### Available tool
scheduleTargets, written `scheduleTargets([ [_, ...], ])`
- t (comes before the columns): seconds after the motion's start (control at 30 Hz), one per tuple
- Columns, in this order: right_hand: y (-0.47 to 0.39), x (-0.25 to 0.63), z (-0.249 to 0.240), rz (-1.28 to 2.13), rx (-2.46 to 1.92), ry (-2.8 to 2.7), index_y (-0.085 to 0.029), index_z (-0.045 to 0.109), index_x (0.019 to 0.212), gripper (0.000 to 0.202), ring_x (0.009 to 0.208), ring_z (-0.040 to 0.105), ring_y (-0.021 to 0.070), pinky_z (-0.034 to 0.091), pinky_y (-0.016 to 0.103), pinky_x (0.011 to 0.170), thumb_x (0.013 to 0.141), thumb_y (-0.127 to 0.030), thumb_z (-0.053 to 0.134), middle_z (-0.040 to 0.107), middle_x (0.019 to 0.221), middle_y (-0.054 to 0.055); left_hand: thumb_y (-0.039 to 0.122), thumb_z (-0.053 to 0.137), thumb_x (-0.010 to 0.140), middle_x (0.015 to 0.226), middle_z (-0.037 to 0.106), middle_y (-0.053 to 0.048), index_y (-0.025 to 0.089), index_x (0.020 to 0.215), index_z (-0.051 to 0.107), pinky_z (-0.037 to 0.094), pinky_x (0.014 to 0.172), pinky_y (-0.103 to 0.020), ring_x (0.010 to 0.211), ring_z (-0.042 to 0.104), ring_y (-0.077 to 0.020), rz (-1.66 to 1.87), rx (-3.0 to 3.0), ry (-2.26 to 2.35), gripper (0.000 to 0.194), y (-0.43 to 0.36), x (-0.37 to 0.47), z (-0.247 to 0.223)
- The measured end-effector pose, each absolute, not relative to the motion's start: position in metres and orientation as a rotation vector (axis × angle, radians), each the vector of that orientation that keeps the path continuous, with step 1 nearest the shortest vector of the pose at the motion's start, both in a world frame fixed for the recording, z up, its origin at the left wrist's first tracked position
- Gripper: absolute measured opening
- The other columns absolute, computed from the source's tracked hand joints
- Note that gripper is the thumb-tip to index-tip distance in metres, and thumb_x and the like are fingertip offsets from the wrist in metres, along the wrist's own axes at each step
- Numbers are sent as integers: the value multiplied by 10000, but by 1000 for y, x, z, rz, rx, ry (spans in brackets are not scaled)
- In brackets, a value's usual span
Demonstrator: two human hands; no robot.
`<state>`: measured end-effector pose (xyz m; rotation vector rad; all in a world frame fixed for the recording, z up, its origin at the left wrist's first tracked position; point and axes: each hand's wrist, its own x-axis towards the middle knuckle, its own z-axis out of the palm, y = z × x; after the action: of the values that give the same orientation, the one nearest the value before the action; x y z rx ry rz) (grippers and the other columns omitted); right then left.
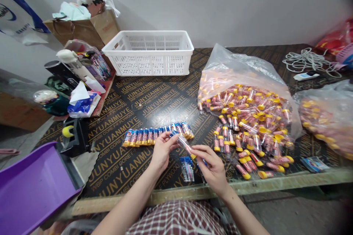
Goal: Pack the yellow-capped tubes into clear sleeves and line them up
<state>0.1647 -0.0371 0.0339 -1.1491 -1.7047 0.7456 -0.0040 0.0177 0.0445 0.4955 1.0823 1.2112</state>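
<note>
clear tube point(184, 144), held aslant between the two hands above the front part of the table: its upper end, where something blue shows, is partly covered by the left hand point(161, 151), whose thumb and fingers are pinched on it; the right hand point(211, 166) grips narrowly near the yellow lower end. a blue item beneath the right hand is mostly hidden. cloudy film blurs the contents of the right-hand bag point(327, 121) and the upper part of the open bag point(245, 68), from which yellow-capped tubes point(249, 141) spill. the purple dustpan point(38, 187) is cut off at left, the red bag point(335, 36) at right.

the table point(154, 97) is dark board with gold lettering, set against a pale grey wall point(220, 7). a white basket point(150, 57) stands at the back, left of the open bag; a white cable point(306, 60) lies coiled at far right.

bare board extends between the basket and the row of blue-and-yellow tubes point(146, 136), just beyond the left hand. small blue-topped pieces point(187, 169) lie between the hands, near the worn wooden front edge point(256, 187). a black tape dispenser point(75, 137) is near the left edge.
</note>
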Motion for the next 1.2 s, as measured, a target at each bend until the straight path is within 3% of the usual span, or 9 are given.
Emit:
scheduleTargets([
  [0.17, -33, 163, 28, 726, -1166, -1676, -312, 506, 1249, 486, 924, 589, 168, 544, 331, 796, 813, -99, 524, 541, 1047, 58, 293, 838, 524, 697, 682, -23, 128, 883, 621, 516, 606, -248, 610, 635, -130, 1051, 506, 1003, 451, 11, -1, 50],
  [0.37, -27, 165, 28, 764, -1071, -1740, -303, 261, 1402, 807, 1160, 508, 241, 491, 418, 941, 680, -85, 547, 310, 1412, 97, 346, 820, 555, 668, 665, -53, 85, 750, 680, 486, 595, -231, 574, 597, -109, 823, 591, 926, 354, 0, 4, 52],
  [0.5, -27, 168, 28, 869, -983, -1815, -273, 264, 1403, 832, 1264, 434, 270, 429, 445, 1020, 633, -70, 507, 363, 1423, 88, 339, 829, 536, 631, 628, -23, 91, 741, 675, 462, 564, -227, 539, 556, -92, 790, 581, 943, 357, -5, 8, 52],
  [0.63, -29, 167, 26, 896, -957, -1789, -247, 295, 1386, 818, 1222, 487, 255, 437, 425, 1018, 615, -64, 496, 456, 1353, 93, 332, 822, 552, 599, 599, -4, 90, 721, 664, 428, 545, -217, 497, 504, -66, 790, 578, 930, 335, -7, 9, 51],
  [0.9, -29, 164, 29, 910, -945, -1738, -242, 326, 1366, 799, 1214, 495, 252, 442, 414, 1018, 607, -59, 497, 466, 1337, 94, 328, 829, 539, 586, 595, 3, 97, 685, 642, 406, 522, -200, 492, 494, -60, 813, 560, 936, 331, -7, 9, 53],
  [1.2, -26, 161, 29, 979, -907, -1711, -252, 259, 1392, 813, 1224, 476, 245, 432, 423, 1023, 646, -65, 521, 417, 1378, 98, 345, 821, 540, 600, 612, -5, 99, 689, 619, 452, 556, -217, 517, 543, -78, 824, 579, 937, 352, -6, 9, 55],
])
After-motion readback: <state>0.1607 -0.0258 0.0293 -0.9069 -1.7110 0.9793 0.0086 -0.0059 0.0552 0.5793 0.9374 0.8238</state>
